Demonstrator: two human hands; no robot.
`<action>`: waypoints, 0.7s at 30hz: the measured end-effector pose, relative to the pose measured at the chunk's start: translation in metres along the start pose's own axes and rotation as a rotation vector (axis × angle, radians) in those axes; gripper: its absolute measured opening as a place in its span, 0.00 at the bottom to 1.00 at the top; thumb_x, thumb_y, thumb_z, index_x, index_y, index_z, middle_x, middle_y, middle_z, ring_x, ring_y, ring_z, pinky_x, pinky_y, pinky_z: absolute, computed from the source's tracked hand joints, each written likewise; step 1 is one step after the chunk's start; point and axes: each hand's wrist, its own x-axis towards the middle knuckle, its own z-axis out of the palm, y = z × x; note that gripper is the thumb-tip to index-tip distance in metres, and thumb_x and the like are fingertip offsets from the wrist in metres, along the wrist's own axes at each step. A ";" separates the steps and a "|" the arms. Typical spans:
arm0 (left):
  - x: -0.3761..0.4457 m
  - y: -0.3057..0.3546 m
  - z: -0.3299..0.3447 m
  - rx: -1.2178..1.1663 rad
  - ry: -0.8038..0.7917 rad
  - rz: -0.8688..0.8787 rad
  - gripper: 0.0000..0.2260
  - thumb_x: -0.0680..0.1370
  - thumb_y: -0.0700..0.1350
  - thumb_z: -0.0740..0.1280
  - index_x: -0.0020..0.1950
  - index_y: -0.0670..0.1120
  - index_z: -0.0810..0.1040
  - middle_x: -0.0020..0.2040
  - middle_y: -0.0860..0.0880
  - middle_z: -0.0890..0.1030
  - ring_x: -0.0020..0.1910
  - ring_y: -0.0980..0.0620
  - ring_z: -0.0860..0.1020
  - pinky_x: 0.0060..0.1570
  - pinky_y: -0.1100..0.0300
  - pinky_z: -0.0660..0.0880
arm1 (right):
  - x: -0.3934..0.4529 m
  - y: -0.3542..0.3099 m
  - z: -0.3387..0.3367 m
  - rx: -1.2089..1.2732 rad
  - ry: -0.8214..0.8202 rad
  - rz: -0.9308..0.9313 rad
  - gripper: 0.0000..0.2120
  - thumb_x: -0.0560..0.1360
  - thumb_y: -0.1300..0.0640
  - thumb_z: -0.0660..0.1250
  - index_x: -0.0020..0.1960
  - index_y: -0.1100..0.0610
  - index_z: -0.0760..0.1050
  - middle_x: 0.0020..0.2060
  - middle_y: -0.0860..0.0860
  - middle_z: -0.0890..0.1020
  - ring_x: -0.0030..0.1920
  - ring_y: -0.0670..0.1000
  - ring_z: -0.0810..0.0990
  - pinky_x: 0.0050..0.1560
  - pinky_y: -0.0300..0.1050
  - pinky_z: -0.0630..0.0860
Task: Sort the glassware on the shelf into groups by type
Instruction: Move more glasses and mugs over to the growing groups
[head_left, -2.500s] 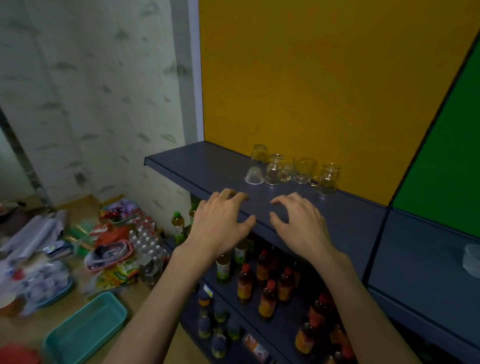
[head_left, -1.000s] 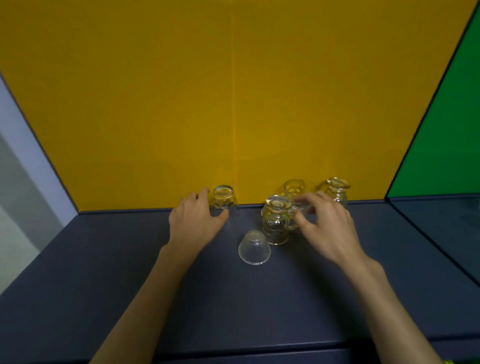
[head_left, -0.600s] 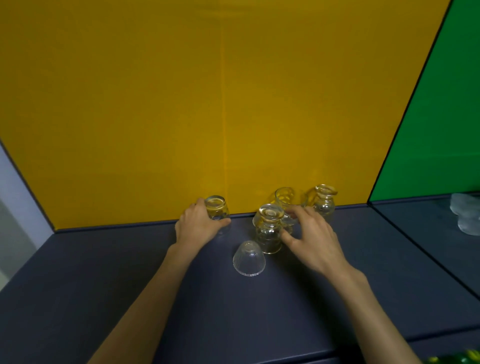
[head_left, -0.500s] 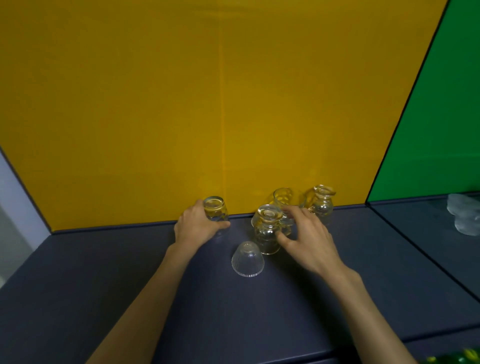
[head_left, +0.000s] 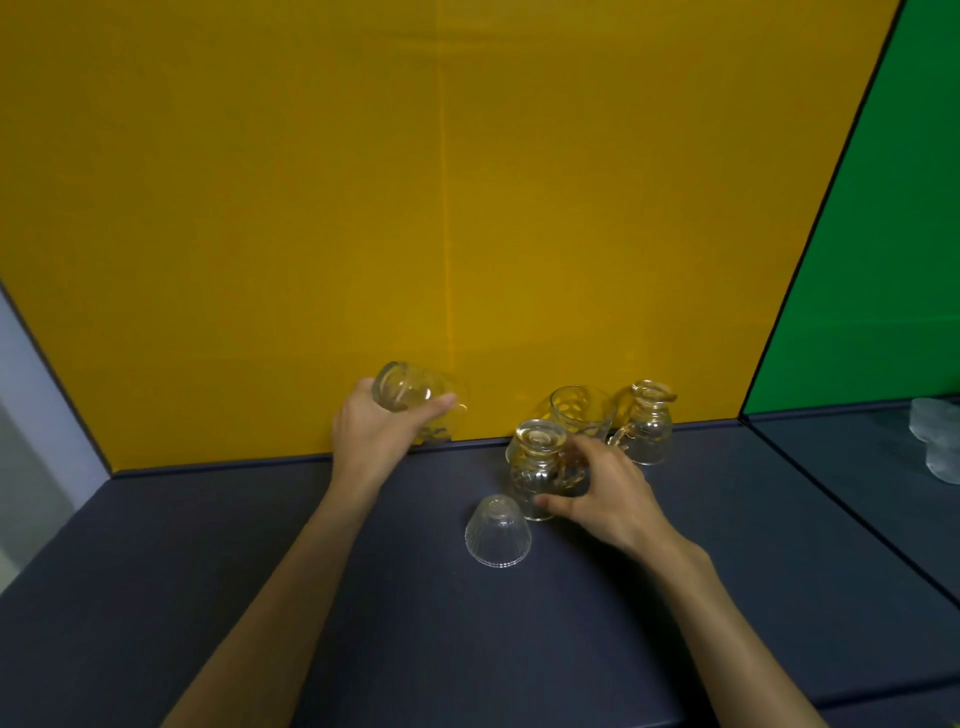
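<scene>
My left hand (head_left: 376, 434) grips a clear tumbler (head_left: 415, 397), lifted off the shelf and tilted on its side near the yellow back panel. My right hand (head_left: 605, 493) is closed around an upside-down ribbed glass cup with a handle (head_left: 535, 465) that stands on the dark shelf (head_left: 260, 597). In front of it sits a small upside-down ribbed glass bowl-cup (head_left: 497, 531), touching nothing. Behind my right hand stand an upright clear glass (head_left: 579, 413) and another upside-down handled cup (head_left: 647, 426), against the back panel.
A yellow back panel (head_left: 363, 208) closes the shelf behind; a green panel (head_left: 883, 260) backs the neighbouring shelf section on the right, where frosted glass pieces (head_left: 937, 441) sit at the frame's edge. A white post (head_left: 31, 389) bounds the left.
My left hand has lifted the tumbler off the shelf and tipped it sideways. My right hand has closed more around the handled cup in the middle.
</scene>
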 end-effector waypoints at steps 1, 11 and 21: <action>0.001 0.004 -0.002 -0.161 -0.011 -0.069 0.33 0.56 0.66 0.81 0.53 0.49 0.78 0.48 0.51 0.84 0.47 0.51 0.83 0.49 0.47 0.82 | 0.001 0.001 0.002 -0.005 -0.014 0.001 0.34 0.64 0.39 0.79 0.66 0.46 0.73 0.60 0.45 0.79 0.63 0.49 0.74 0.58 0.52 0.75; -0.010 -0.003 -0.009 -0.734 -0.256 -0.227 0.30 0.64 0.45 0.80 0.64 0.40 0.76 0.58 0.40 0.84 0.55 0.45 0.83 0.58 0.52 0.78 | 0.013 0.010 0.021 0.013 -0.098 0.001 0.43 0.59 0.35 0.80 0.70 0.45 0.71 0.63 0.48 0.75 0.65 0.51 0.68 0.62 0.46 0.68; -0.016 -0.008 -0.011 -0.694 -0.291 -0.163 0.28 0.64 0.45 0.78 0.62 0.40 0.79 0.53 0.45 0.86 0.50 0.51 0.84 0.47 0.62 0.78 | 0.012 0.010 0.008 0.202 -0.103 0.029 0.39 0.53 0.43 0.83 0.62 0.45 0.78 0.53 0.41 0.83 0.54 0.44 0.81 0.57 0.45 0.77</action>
